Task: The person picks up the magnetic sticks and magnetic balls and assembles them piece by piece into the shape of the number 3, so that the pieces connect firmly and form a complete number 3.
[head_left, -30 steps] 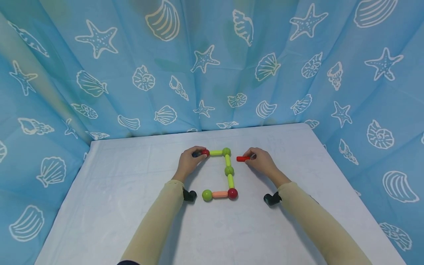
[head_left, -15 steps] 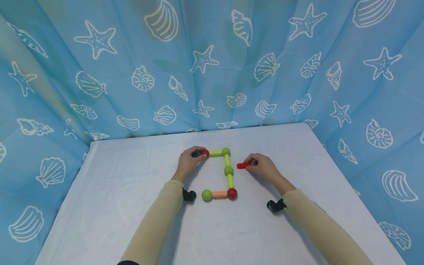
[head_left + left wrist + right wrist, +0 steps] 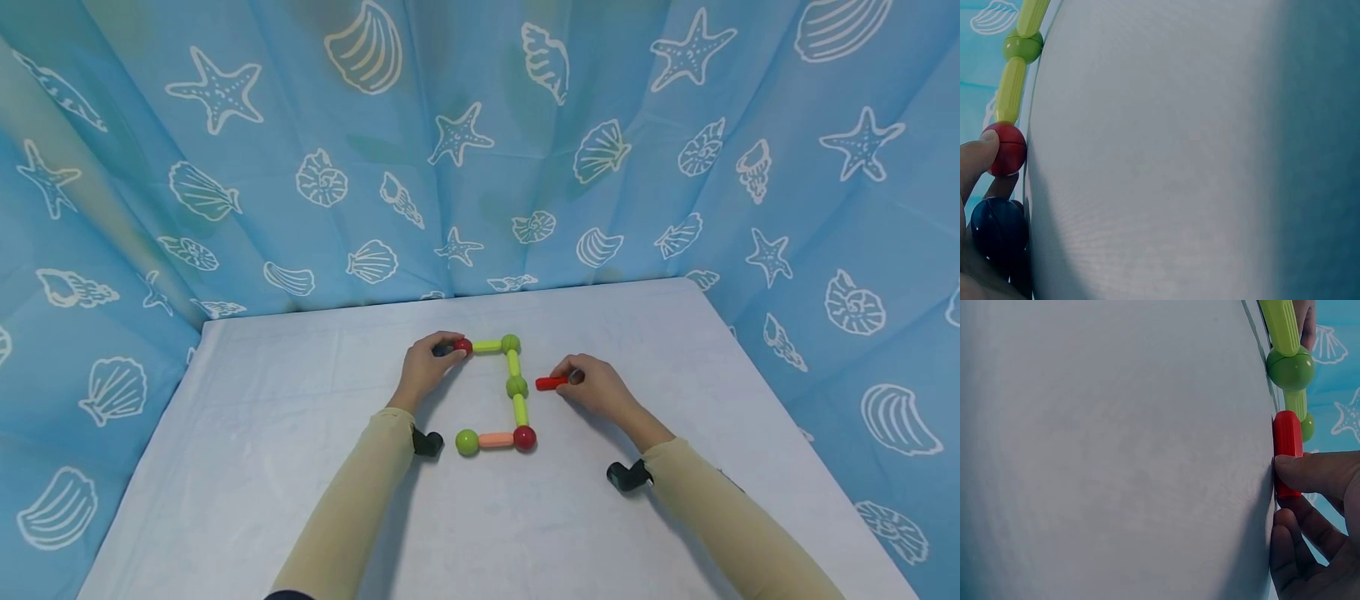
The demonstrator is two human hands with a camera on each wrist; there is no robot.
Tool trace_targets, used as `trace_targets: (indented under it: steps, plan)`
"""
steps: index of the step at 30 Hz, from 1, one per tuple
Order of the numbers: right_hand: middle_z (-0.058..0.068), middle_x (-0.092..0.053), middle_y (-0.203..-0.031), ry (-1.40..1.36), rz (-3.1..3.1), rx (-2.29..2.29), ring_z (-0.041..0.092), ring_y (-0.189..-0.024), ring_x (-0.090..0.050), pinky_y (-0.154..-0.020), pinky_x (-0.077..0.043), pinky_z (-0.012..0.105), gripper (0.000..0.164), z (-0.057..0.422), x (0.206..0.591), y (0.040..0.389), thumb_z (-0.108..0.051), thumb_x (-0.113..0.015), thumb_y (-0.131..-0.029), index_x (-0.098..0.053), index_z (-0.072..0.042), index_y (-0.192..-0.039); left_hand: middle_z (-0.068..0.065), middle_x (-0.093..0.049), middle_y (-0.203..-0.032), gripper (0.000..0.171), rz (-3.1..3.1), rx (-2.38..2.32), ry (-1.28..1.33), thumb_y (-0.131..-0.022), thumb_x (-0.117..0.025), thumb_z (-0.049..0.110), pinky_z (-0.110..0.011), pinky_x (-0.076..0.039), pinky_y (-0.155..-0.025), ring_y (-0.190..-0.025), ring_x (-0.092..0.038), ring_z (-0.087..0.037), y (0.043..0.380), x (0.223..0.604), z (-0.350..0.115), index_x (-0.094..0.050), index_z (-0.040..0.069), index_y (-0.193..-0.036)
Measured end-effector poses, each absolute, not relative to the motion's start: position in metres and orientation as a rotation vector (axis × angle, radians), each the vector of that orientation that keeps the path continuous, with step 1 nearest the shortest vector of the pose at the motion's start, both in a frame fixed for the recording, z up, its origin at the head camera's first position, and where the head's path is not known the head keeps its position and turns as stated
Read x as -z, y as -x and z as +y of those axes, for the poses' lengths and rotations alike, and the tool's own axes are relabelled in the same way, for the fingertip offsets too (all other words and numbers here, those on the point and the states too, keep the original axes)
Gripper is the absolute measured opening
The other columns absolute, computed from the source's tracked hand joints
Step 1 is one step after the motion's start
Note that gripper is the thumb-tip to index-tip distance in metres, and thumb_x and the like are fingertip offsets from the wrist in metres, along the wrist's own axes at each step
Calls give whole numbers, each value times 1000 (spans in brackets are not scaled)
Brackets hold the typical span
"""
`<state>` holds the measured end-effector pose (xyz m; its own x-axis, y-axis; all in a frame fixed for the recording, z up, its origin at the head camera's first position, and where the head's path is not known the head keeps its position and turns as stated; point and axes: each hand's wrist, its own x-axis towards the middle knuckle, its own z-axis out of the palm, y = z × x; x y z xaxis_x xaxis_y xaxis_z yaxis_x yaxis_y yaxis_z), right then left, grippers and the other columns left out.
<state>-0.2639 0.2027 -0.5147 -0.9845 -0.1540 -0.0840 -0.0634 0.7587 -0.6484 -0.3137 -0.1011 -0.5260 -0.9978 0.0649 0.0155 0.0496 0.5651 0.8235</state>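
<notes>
My left hand (image 3: pixel 425 367) pinches a red ball (image 3: pixel 462 347) at the far left end of a joined chain of toy rods and balls. A dark blue ball (image 3: pixel 999 230) sits under the same hand's curled fingers. From the red ball, a yellow-green rod (image 3: pixel 487 346) leads to a green ball (image 3: pixel 511 343). More yellow-green rods run toward the front through a middle green ball (image 3: pixel 517 386). My right hand (image 3: pixel 598 388) pinches a short red rod (image 3: pixel 551 383) between thumb and fingers. Its free end points at the middle green ball, with a small gap between them.
Nearer the front, the chain continues through another red ball (image 3: pixel 525 438) and an orange rod (image 3: pixel 496 440) to a light green ball (image 3: pixel 467 442). A white cloth covers the table (image 3: pixel 300 500). Behind it hangs a blue curtain (image 3: pixel 465 208) with shells and starfish.
My right hand has moved toward the front with the red rod, from near the far green ball to beside the middle one. The left hand and chain stay put.
</notes>
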Motion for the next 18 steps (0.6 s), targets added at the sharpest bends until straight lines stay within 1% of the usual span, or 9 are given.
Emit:
trace_targets:
  steps: [6, 18]
  plan:
    - [4, -65, -97, 178, 2831, 1040, 23, -87, -56, -76, -50, 34, 20, 202, 515, 263, -8, -77, -88, -72, -15, -107, -5, -67, -129, 33, 2753, -1438, -80, -95, -74, 22, -46, -37, -114, -129, -54, -26, 314, 524, -101, -71, 18, -127]
    - [3, -65, -99, 207, 2857, 1016, 22, -88, -56, -79, -51, 35, 22, 204, 519, 263, -10, -77, -89, -72, -14, -111, -5, -68, -126, 33, 2757, -1456, -102, -94, -75, 22, -46, -38, -113, -125, -57, -26, 314, 526, -101, -71, 17, -127]
